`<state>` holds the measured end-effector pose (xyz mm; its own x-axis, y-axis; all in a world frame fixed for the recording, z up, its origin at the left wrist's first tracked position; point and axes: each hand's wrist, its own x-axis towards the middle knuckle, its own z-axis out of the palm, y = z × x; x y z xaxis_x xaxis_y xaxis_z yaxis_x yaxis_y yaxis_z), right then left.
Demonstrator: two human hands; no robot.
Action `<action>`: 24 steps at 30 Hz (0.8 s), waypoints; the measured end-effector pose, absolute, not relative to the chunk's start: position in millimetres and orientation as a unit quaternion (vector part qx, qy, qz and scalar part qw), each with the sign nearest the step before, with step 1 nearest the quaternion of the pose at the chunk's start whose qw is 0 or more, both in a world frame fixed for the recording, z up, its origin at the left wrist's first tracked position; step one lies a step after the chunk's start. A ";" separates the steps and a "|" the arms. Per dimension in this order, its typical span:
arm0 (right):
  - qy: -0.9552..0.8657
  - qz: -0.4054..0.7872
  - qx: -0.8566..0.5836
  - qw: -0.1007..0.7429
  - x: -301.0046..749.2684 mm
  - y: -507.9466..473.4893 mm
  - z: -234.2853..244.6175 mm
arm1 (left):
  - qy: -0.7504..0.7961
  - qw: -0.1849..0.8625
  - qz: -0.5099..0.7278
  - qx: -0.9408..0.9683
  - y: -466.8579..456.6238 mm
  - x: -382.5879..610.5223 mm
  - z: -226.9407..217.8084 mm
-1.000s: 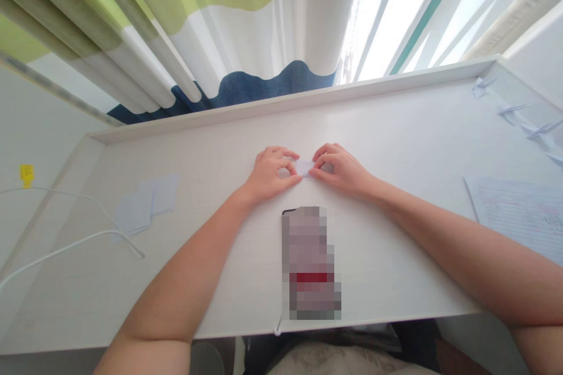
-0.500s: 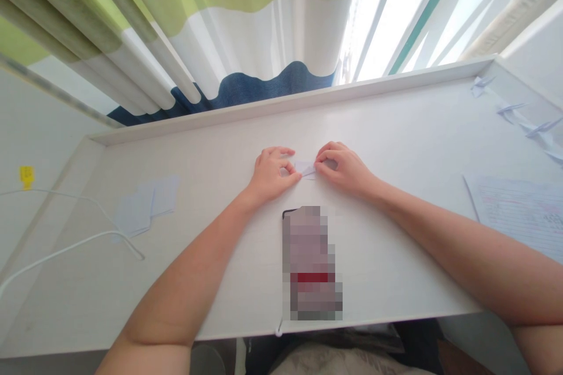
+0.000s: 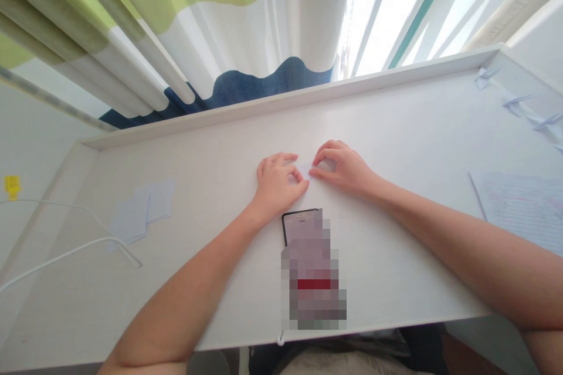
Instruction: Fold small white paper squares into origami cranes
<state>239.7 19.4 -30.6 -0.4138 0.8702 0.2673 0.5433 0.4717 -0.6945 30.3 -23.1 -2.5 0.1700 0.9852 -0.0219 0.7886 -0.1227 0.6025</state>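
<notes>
Between my hands, on the white desk, is a small piece of white paper [image 3: 304,171], partly covered by my fingers. My left hand [image 3: 278,182] pinches its left side with thumb and index finger, the other fingers curled loosely above. From the right, my right hand [image 3: 339,165] holds the paper's other edge between thumb and fingertips. Just below the hands lies a phone [image 3: 303,240], its screen mostly pixelated.
Overlapping paper slips [image 3: 145,208] lie at left beside a white cable [image 3: 88,246] with a yellow tag [image 3: 12,187]. Folded paper pieces [image 3: 519,102] line the desk's right side, above a lined, written sheet [image 3: 523,205]. A raised rim [image 3: 264,108] runs along the back, below the curtain.
My left hand has shifted slightly right and down, closer to my right fingertips, and less of the paper shows. The whole view has tilted a little.
</notes>
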 end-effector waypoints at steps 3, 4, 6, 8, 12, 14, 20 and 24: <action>-0.799 0.253 -0.447 0.313 239.5 19.0 -31.8 | 0.613 0.250 0.191 0.725 -21.9 27.8 -1.2; -0.799 0.250 -0.448 0.313 239.4 18.7 -32.2 | 0.611 0.250 0.187 0.727 -21.4 26.6 -0.8; -0.799 0.247 -0.449 0.314 239.5 18.3 -32.8 | 0.604 0.253 0.178 0.734 -20.1 23.9 0.0; -0.802 0.246 -0.446 0.312 240.0 18.1 -33.1 | 0.595 0.255 0.171 0.743 -18.5 21.1 0.1; -0.817 0.246 -0.421 0.309 241.9 18.1 -32.3 | 0.588 0.252 0.162 0.751 -15.4 16.9 -1.5; -0.820 0.248 -0.416 0.306 242.7 18.0 -31.4 | 0.588 0.253 0.159 0.752 -14.7 16.0 -2.5; -0.815 0.252 -0.428 0.299 242.6 18.2 -30.4 | 0.587 0.261 0.162 0.749 -14.9 15.6 -2.8; -0.813 0.247 -0.429 0.308 241.0 19.5 -32.3 | 0.587 0.269 0.172 0.744 -14.3 15.5 -2.9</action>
<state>241.0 19.5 -32.3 -0.4423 0.8489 0.2895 0.5444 0.5106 -0.6655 15.5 -14.3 -2.9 0.2507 0.9662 -0.0596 0.7813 -0.1656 0.6017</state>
